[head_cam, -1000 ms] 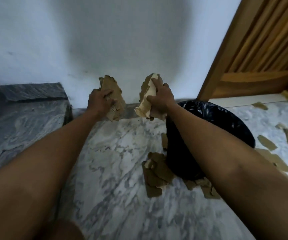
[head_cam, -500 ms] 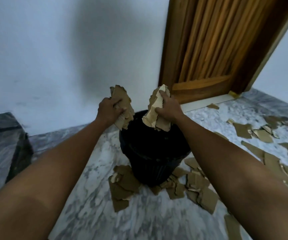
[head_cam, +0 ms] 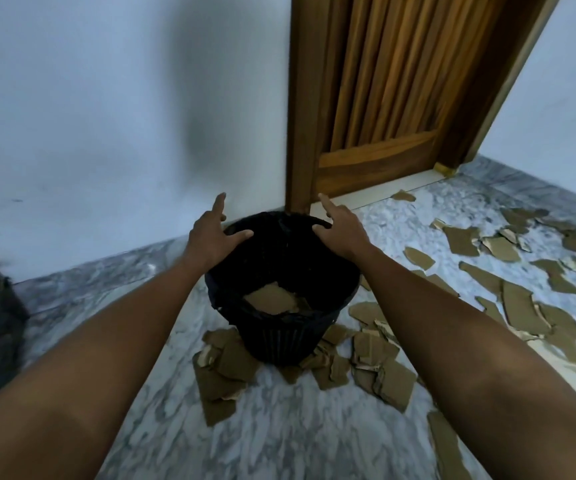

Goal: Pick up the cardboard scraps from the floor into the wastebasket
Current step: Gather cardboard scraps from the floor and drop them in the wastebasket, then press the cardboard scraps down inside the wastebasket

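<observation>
Fingers (head_cam: pixel 220 204) splayed above wastebasket (head_cam: pixel 281 336)

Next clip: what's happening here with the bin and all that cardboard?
A person is clearing torn cardboard off a marble floor into a black wastebasket. Both hands are empty and open above its rim, the left hand and right hand with fingers spread. A few scraps in the basket are visible. Many more scraps on the floor lie around its base and off to the right, toward the wooden door.
</observation>
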